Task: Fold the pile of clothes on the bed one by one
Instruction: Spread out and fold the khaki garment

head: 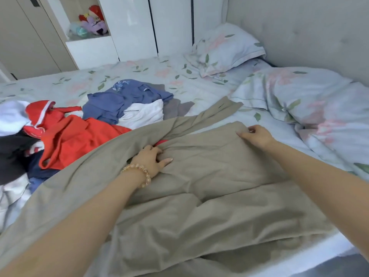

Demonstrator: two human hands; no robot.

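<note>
Khaki garment (pixel 199 176) spread on bed (pixel 149 76), near edge. Left hand (pixel 153 158) grips bunched fabric mid-panel; right hand (pixel 255 135) pinches far corner. Risk: uneven pull skews fold; hem overlapping red garment (pixel 79 140) may drag pile.

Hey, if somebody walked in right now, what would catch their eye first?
Probably the big tan garment spread across the near side of the bed, with the left hand gripping a bunched fold and the right hand pinching its far edge. Next, the bright red garment in the pile at left.
</note>
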